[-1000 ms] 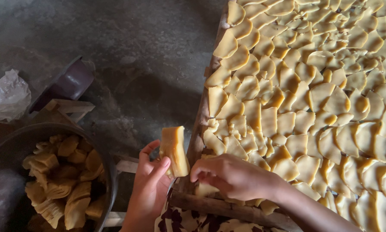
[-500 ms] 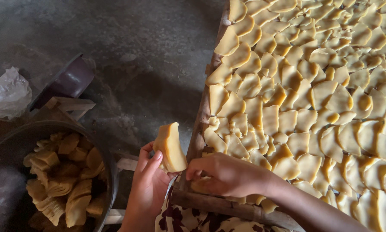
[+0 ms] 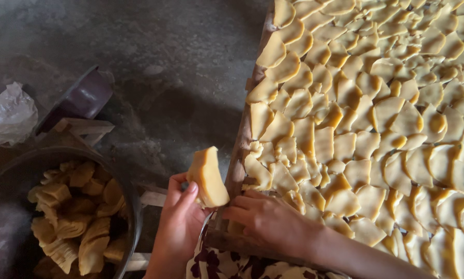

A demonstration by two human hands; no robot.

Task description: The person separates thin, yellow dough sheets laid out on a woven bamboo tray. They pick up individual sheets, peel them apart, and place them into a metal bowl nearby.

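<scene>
Our left hand grips a yellow wedge upright beside the wooden rack. Our right hand lies flat, fingers loosely spread, on yellow slices at the rack's near corner.

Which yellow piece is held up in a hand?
The thick wedge in the left hand; the thin slices all lie flat on the rack.

The right hand hides the slices beneath it.
</scene>
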